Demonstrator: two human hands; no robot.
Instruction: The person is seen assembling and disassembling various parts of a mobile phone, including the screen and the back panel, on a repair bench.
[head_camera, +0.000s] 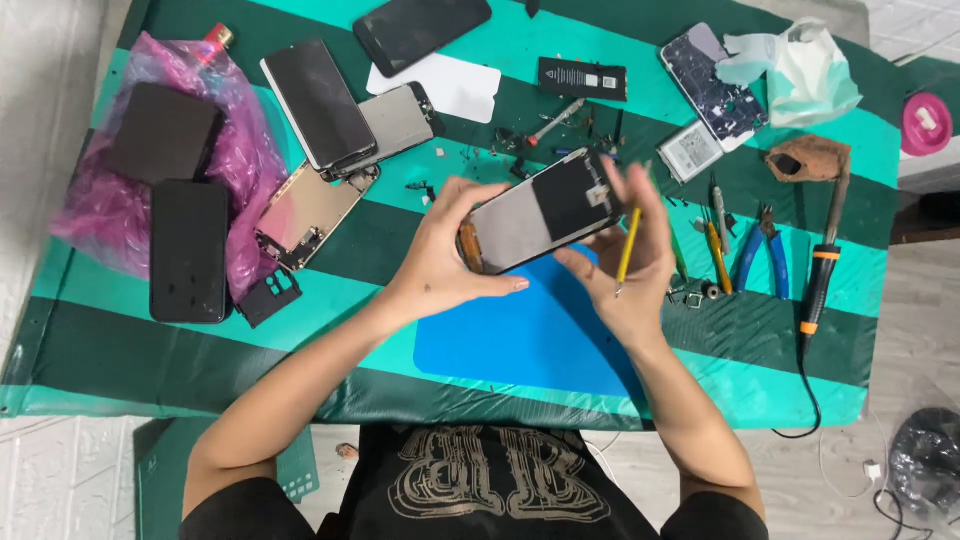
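Note:
Both my hands hold a phone screen assembly tilted above a blue work mat. My left hand grips its lower left end, where a brown flex strip shows. My right hand supports its right end and also pinches a thin yellow tool that points down across the palm.
The table has a green striped cloth. At the left lie several phones and back covers and a pink plastic bag. A battery, a soldering iron, blue pliers, screwdrivers and a cracked phone lie to the right.

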